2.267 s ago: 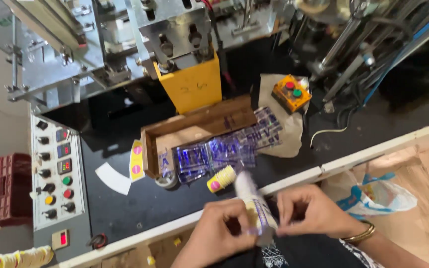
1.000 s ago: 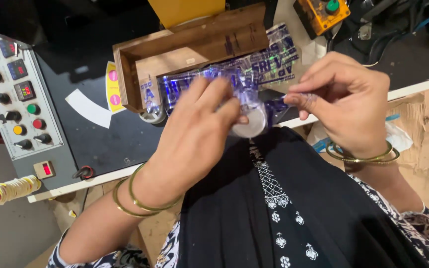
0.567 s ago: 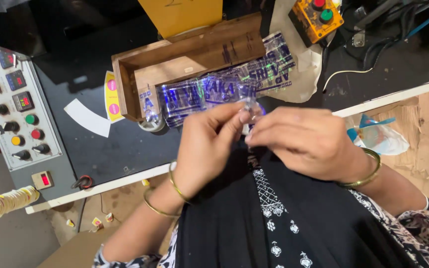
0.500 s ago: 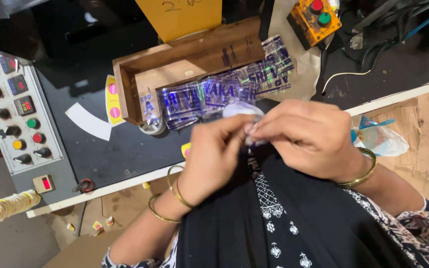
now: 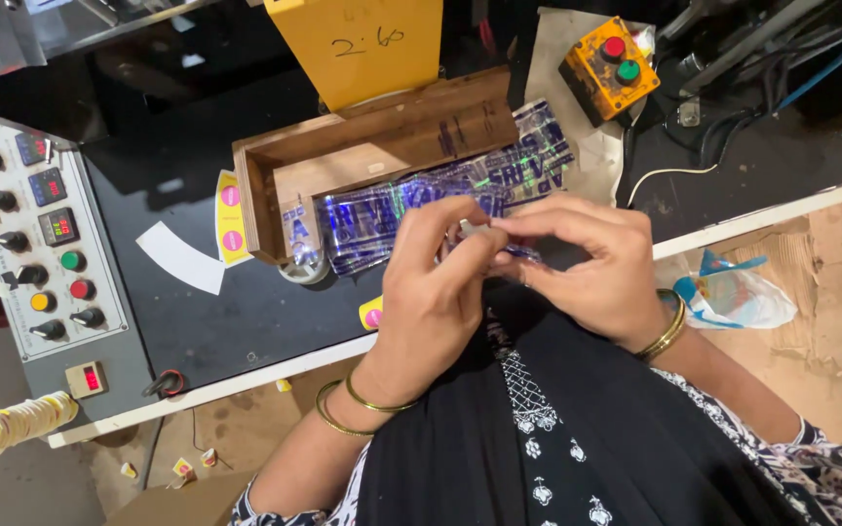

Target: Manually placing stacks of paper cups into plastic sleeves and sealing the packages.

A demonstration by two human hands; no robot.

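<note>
At frame centre, left hand [image 5: 431, 292] and right hand [image 5: 587, 263] both pinch a small clear packet [image 5: 468, 232]; the slick film could slip free.

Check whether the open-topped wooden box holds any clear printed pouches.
Yes: clear blue-printed pouches lie across the wooden box, spilling over its front.
</note>
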